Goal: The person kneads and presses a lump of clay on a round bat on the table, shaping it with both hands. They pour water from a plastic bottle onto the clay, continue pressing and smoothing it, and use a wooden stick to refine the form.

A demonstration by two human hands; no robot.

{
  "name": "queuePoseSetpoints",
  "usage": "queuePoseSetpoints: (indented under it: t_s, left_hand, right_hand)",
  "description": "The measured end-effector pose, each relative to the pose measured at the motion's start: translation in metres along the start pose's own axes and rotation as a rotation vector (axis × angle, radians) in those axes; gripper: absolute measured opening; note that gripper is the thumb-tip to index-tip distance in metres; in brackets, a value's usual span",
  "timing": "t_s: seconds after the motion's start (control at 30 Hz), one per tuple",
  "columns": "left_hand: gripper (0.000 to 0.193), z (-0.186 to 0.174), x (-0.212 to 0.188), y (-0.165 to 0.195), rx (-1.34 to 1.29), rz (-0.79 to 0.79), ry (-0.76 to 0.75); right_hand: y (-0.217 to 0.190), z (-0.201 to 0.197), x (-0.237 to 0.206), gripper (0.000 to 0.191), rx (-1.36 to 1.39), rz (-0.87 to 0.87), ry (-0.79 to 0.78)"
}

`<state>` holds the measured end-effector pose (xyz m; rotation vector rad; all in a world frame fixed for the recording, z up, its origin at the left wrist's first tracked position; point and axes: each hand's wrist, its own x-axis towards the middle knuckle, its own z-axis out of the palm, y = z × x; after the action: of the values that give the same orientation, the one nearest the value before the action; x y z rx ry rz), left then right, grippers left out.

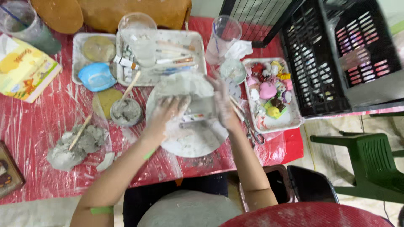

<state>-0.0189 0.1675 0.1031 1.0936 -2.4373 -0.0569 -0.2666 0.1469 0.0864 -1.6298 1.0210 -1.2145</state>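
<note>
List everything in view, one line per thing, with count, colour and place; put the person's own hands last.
clay piece: one, grey, over the round plate, between both hands
round plate: one, white, clay-smeared, table centre
small bowl: one, grey paste inside with a wooden stick, left of the plate
clay lumps: one pile, grey, with a stick, table left
tool tray: one, white, behind the plate
blue dish: one, blue, on the left tray
charm tray: one, white, many coloured trinkets, right of the plate
clear cups: three, transparent, table back
crate: one, black, far right
chair: one, green, lower right
left hand: clay-covered, on the clay piece
right hand: clay-covered, on the clay piece
</note>
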Motion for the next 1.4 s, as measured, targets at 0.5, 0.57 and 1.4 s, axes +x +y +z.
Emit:
queuePoseSetpoints:
  t_s: [0.5,0.57,1.4]
  left_hand:
    - [0.097,-0.063,0.02,0.037,-0.495,-0.225,0.105]
    - [0.092,-0.059,0.02,0.034,-0.534,-0.261,0.012]
    - [0.086,-0.03,-0.001,0.044,-0.966,-0.485,-0.012]
  right_hand:
    - [0.037,0.029,-0.07,0.072,0.514,0.226,0.08]
    - [0.024,0.026,-0.073,0.078,0.48,0.228,0.042]
    - [-0.007,0.032,-0.069,0.089,0.645,0.246,0.162]
